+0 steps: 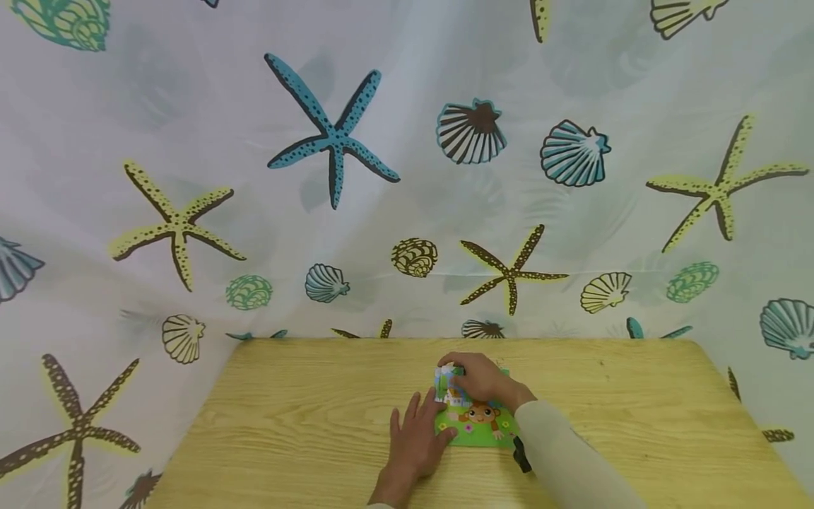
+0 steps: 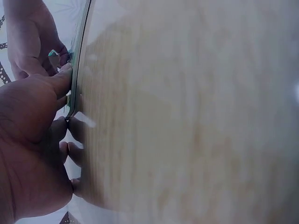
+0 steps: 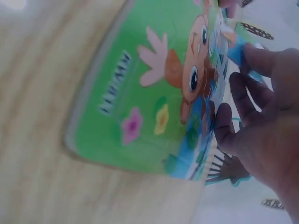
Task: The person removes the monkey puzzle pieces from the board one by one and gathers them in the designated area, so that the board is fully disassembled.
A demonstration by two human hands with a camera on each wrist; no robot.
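A flat picture puzzle board (image 1: 473, 436) with rounded corners lies on the table. Its face shows a brown monkey, flowers and a castle on green. At the board's left edge rests my left hand (image 1: 416, 438), fingers spread and fairly straight, its thumb on the lower left corner. My right hand (image 1: 486, 382) reaches over the upper part and hides some of the picture. Between thumb and fingers it pinches a small blue and orange puzzle piece (image 3: 237, 50), tilted up from the board in the right wrist view. Whether the piece touches the board is unclear.
The wood-grain table (image 1: 299, 424) extends on both sides of the board. Behind it and at the sides hangs a white cloth (image 1: 407, 205) printed with starfish and shells. A small black device (image 1: 521, 454) sits at the right wrist.
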